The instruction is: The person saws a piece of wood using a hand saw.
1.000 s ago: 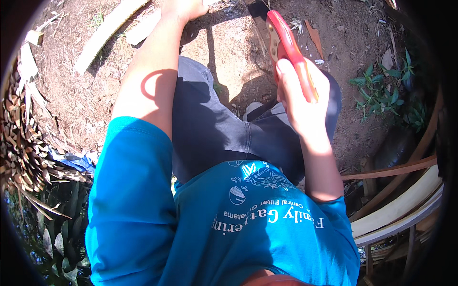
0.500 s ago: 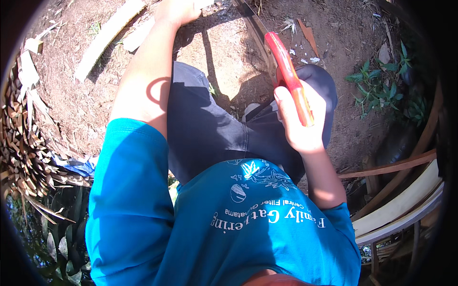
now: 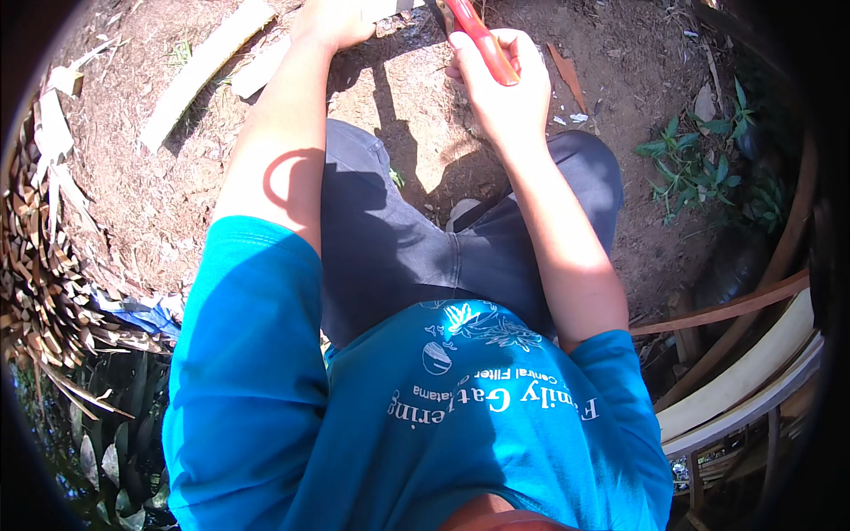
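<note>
My right hand (image 3: 512, 93) is closed round the red handle (image 3: 485, 42) of what looks like a handsaw, out in front of my knees. Only a short bit of its blade (image 3: 446, 18) shows; the rest runs past the upper edge. My left hand (image 3: 341, 25) reaches to the upper edge, its fingers closed on a pale piece of wood (image 3: 390, 9), most of which is out of view. The saw is just right of this wood; whether the blade touches it I cannot tell.
Pale wood strips (image 3: 208, 71) lie on the bare soil at the left. A pile of cut wood ends (image 3: 40, 257) rises further left. A thin brown sliver (image 3: 567, 75) and white scraps lie right of the saw. Green plants (image 3: 695, 168) and curved planks (image 3: 744, 389) stand at the right.
My right hand has pushed the saw forward, away from my body, and slightly left, so most of the blade has left the view. The left hand has barely moved.
</note>
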Demonstrator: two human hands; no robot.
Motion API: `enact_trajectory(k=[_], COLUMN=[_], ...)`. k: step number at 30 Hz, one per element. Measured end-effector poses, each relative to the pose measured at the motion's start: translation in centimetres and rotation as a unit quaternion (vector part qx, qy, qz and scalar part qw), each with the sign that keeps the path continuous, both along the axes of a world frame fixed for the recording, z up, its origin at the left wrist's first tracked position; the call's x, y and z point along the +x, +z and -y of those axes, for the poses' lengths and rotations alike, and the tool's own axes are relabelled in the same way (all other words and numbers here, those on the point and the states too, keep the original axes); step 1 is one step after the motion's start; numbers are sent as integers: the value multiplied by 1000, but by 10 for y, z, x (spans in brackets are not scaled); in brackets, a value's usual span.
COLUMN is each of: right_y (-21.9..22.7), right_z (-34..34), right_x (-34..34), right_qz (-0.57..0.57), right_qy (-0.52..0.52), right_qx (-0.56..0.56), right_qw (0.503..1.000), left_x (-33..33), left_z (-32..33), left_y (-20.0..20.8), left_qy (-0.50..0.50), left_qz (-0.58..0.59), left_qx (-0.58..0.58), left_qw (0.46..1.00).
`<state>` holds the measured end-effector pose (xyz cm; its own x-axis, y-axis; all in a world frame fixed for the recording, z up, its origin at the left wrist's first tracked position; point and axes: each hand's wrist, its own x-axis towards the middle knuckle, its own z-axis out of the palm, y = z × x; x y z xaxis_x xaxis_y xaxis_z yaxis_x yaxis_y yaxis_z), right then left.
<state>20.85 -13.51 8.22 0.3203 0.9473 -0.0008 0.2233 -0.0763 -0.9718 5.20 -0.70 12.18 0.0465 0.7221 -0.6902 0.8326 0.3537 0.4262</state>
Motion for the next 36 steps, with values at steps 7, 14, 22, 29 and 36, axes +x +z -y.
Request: enact_trajectory(k=[7,14,22,29,36], right_y=[35,41,56,21,82], right_z=[59,62,78,6,98], right_x=[0,13,2,-12,12], right_qz=[-9,-4,-1,118,29], right_qy=[8,51,46,34,49], right_qx=[-117,-82,-129,-71,-184], right_qw=[993,995,991,990,981], left_x=[-3,-22,-37,-7,-26], left_z=[-17,-9,-5,-2,-7], left_y=[-42,-72,-58,-27,-46], left_qy=[-102,-153,-177,-140,-141], left_qz=[-25,-105,-73,-12,-35], left_qx=[82,217,203,52,155], left_qw=[991,958,960,989,977])
